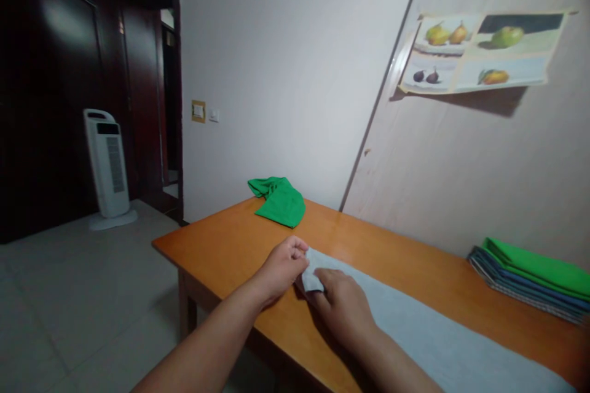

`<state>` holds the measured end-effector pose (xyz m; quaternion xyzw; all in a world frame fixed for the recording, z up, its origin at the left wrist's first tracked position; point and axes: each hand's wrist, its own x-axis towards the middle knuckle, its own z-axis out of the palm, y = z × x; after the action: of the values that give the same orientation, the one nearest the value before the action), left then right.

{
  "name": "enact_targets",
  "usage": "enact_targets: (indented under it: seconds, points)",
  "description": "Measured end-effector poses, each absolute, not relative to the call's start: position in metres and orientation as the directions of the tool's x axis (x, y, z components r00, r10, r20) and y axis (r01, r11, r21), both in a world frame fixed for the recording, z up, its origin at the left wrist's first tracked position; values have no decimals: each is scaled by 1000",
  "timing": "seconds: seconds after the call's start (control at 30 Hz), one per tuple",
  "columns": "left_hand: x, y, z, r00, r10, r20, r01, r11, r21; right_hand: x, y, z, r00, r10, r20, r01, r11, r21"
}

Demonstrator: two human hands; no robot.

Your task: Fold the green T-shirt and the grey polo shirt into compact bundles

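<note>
A long strip of pale grey-blue cloth lies along the wooden table, running from the middle toward the lower right. At its far left end, my left hand is closed in a pinch at the cloth's edge. My right hand grips the near side of that same end, where a small flap is turned over and a dark patch shows beneath it. Parts of the fingertips on both hands are hidden by the cloth and the hands themselves.
A crumpled green cloth rests at the table's back corner by the wall. Folded fabrics in green, blue and check are stacked at the right. A white tower heater or fan stands on the floor at left.
</note>
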<state>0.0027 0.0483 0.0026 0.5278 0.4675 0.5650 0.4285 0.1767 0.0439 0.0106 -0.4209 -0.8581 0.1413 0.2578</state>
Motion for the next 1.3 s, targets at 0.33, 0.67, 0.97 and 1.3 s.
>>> enact_targets:
  seconds: [0.33,0.67,0.97,1.3]
  points:
    - [-17,86,-6,-73,958,277,411,-224,883,209,77,17,-3,1000,23,-95,22,-995]
    - [-7,128,-21,14,978,210,421,-196,886,207,73,16,-133,991,15,-188,-10,-982]
    - [-12,138,-30,83,967,239,462,-250,851,201,64,9,-439,893,96,-181,17,-983]
    - [-14,140,-19,123,942,313,613,-320,722,217,75,1,-246,899,362,341,430,-836]
